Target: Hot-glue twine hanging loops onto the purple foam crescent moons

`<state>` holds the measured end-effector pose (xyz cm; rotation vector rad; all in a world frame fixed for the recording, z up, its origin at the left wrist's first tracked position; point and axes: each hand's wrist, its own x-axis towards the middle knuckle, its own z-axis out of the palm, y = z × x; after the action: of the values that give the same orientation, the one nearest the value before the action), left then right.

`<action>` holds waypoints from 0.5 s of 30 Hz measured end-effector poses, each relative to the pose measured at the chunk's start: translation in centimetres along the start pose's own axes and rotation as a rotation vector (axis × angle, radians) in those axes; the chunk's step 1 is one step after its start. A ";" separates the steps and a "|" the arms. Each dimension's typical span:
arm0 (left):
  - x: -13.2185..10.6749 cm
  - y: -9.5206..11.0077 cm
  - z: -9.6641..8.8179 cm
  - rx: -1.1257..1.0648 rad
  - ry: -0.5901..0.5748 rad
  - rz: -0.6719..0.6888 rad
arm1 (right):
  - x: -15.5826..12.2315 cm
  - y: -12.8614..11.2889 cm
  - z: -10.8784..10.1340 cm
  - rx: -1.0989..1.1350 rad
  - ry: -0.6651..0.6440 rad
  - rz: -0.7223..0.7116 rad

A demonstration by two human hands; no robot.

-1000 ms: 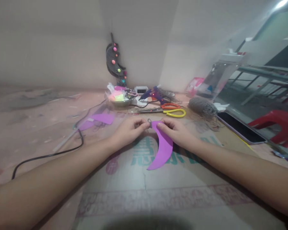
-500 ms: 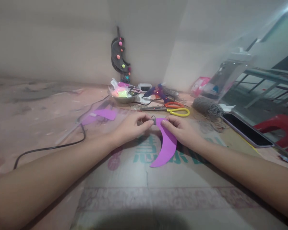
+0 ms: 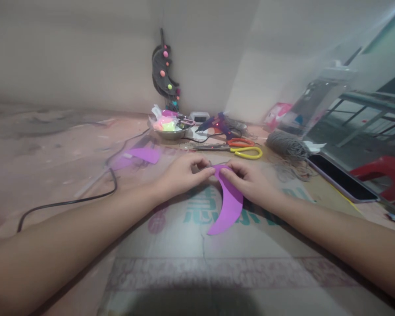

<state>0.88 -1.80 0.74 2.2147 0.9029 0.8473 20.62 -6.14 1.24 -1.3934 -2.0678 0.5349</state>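
A purple crescent cutout (image 3: 232,202), which looks like foam sheet, hangs between my hands with its lower point down to the left. My left hand (image 3: 192,173) is closed, its thumb and fingers pinching the crescent's upper tip. On that tip's right side, my right hand (image 3: 242,175) grips the crescent between thumb and bent fingers. A little grey yarn (image 3: 221,163) shows at the top edge behind the fingertips; most of it is hidden by my hands.
Beyond my hands lie scissors (image 3: 248,152), a glue gun (image 3: 217,125) and a bowl (image 3: 171,134) of colourful bits. A grey yarn ball (image 3: 288,145) and a phone (image 3: 342,177) lie right. Purple scraps (image 3: 145,154) and a black cable (image 3: 69,202) lie left. A decorated grey crescent (image 3: 161,72) leans on the wall.
My left thumb has moved right onto the crescent's tip, covering the grey yarn wrap that showed there before. The crescent has dropped slightly.
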 end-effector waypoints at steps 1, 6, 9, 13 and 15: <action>0.0 0.0 0.0 -0.003 -0.002 0.001 | 0.0 0.0 0.0 -0.002 -0.001 -0.002; 0.0 -0.2 0.0 -0.009 -0.014 0.024 | 0.0 0.0 0.0 0.011 -0.009 0.008; 0.0 -0.6 -0.1 -0.011 -0.022 0.051 | 0.0 0.0 -0.1 0.041 -0.007 0.018; 0.0 -0.7 -0.2 -0.014 0.050 0.018 | 0.1 0.2 -0.1 0.053 0.004 0.024; 0.0 -0.5 -0.2 -0.029 0.039 -0.001 | 0.1 0.3 -0.1 0.049 0.009 0.020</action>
<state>0.53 -1.49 0.51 2.1792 0.9051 0.9005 20.86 -5.97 1.13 -1.3872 -2.0213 0.5829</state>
